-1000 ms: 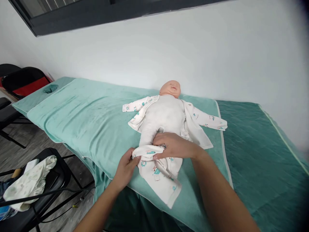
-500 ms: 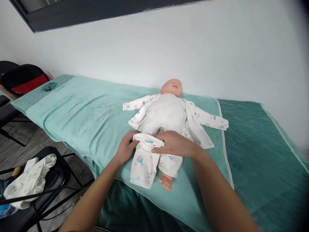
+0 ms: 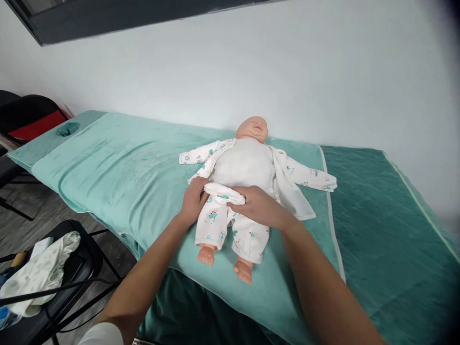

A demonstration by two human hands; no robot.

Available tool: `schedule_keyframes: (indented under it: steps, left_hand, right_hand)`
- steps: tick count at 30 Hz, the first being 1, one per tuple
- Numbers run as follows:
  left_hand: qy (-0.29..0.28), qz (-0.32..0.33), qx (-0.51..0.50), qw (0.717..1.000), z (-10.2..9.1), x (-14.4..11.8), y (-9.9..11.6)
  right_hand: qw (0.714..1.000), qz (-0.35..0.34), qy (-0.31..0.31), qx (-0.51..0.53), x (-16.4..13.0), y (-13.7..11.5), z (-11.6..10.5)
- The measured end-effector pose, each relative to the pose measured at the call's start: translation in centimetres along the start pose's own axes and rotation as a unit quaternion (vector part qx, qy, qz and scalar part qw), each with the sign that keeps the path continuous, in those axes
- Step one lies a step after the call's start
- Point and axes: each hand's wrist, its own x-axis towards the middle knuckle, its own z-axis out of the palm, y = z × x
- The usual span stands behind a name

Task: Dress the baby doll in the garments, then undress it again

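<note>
A baby doll [image 3: 244,163] lies on its back, head toward the wall, on a green-covered massage table. White printed baby pants [image 3: 212,221] cover its legs, and both bare feet stick out of the cuffs. My left hand [image 3: 194,200] grips the waistband at its left side. With fingers and thumb closed, my right hand [image 3: 257,205] holds the same waistband near its middle, over the doll's hips. An open white printed jacket [image 3: 296,191] is on the doll's arms, its front panels spread to either side of the white cloth torso.
The green massage table [image 3: 118,153] runs along a white wall, with a face hole at its far left. A black chair [image 3: 81,263] at lower left carries a folded printed cloth [image 3: 43,275] and small items. Another chair [image 3: 32,115] with red stands behind.
Both hands have pulled the pants' waistband up toward the doll's torso. The foot on the left side, hidden before, now shows below its cuff.
</note>
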Motion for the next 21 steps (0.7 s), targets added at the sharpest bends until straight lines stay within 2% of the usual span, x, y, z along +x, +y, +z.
schedule_keyframes:
  steps: [6,10,16,21]
  left_hand:
    - [0.004,-0.016,0.022,1.0,0.3,-0.5,-0.3]
    - [0.011,-0.028,0.01,0.999,0.3,-0.6,0.0]
    - [0.002,-0.136,-0.098,0.986,-0.3,-0.6,0.4]
    - [-0.003,-0.144,-0.172,0.974,-0.6,-0.6,0.2]
  right_hand:
    - [0.998,0.027,0.064,0.004,0.3,0.1,0.3]
    - [0.999,0.012,0.042,0.015,0.2,0.0,0.1]
    - [0.99,-0.021,-0.012,0.14,-0.4,0.2,-1.1]
    - [0.978,0.0,0.046,0.206,-0.7,0.5,-1.8]
